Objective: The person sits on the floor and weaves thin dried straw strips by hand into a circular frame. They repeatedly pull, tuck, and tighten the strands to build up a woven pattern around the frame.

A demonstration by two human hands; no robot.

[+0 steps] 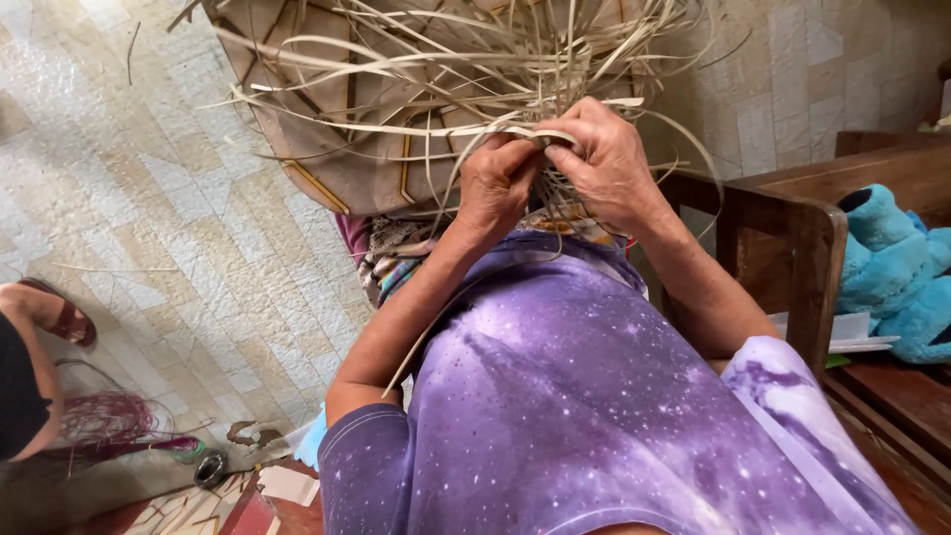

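Biggest thing in view is the tiled floor [168, 228], then the half-woven mat [347, 119] of pale flat strips resting on the person's lap, loose strip ends sticking out everywhere. To the right there's a dark wooden bench [792, 238] with a blue plush toy [892, 277] sitting on it. Someone else's sandaled foot [59, 317] pokes in at the left edge, with a bundle of reddish strands [104, 416] near it. Left hand [498, 183] is curled closed, pinching a strip [495, 131] at the mat's edge. Right hand [606, 159] is closed on that same strip, fingertips touching the left's.
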